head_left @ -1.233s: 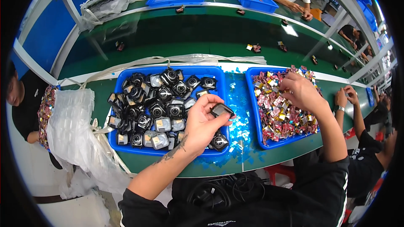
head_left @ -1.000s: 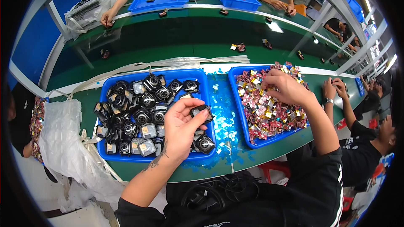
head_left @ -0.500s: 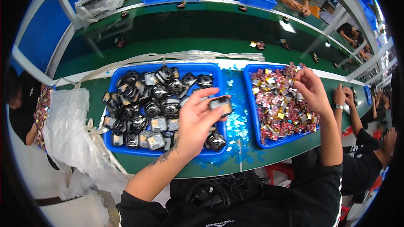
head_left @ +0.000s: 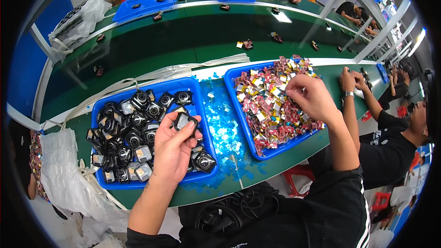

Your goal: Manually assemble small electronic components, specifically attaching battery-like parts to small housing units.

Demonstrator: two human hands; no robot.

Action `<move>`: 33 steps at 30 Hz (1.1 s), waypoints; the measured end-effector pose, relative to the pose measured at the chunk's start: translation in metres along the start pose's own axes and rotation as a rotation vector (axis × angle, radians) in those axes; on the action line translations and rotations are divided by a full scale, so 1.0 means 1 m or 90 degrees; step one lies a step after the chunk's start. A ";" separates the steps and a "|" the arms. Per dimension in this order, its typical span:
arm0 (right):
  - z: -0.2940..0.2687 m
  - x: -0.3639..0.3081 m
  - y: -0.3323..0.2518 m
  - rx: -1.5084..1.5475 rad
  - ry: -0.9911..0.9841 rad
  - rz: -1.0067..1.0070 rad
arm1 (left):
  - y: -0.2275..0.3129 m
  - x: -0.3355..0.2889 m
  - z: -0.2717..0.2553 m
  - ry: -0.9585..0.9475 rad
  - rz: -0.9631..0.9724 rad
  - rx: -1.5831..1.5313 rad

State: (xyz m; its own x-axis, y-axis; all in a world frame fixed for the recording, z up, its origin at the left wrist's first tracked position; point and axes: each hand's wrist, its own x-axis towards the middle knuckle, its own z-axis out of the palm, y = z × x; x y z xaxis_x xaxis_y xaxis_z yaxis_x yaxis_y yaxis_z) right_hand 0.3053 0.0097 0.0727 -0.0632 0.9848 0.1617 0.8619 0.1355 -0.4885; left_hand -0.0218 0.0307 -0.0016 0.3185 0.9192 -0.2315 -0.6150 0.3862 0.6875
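Observation:
My left hand is closed round a black smartwatch case, with the thumb across its face. It is above the right part of the left blue tray, which is heaped with similar black watch cases, some showing round sensor backs. Over the right blue tray, my right hand hangs with thumb and fingertips pinched together. Whether anything is between those fingertips I cannot make out. Small red circuit boards with silver and yellow parts fill that tray.
Blue film scraps litter the green bench between the trays. A belt beyond carries scattered small parts. Clear plastic wrap hangs at the left. Co-workers sit opposite and at the right, where a person's hands are close to my right arm.
The view has swung right, so the trays appear farther left. My left hand has tilted the watch case more upright. My right hand's fingers have curled down over the circuit boards.

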 end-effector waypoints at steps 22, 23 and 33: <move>0.024 -0.024 -0.042 0.210 0.059 -0.061 | -0.004 -0.011 0.003 -0.115 0.171 0.335; 0.024 -0.025 -0.051 0.185 0.040 -0.131 | -0.005 -0.012 0.006 -0.128 0.221 0.394; 0.068 -0.025 -0.094 0.497 -0.121 -0.061 | -0.012 -0.020 0.014 -0.223 0.238 0.589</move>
State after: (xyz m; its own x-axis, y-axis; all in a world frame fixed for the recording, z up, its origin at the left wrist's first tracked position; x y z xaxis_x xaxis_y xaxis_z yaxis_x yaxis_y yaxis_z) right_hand 0.1921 -0.0201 0.0562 -0.2644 0.9570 0.1189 0.2531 0.1878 -0.9490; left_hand -0.0110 0.0067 0.0042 0.5036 0.8369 0.2143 0.0245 -0.2618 0.9648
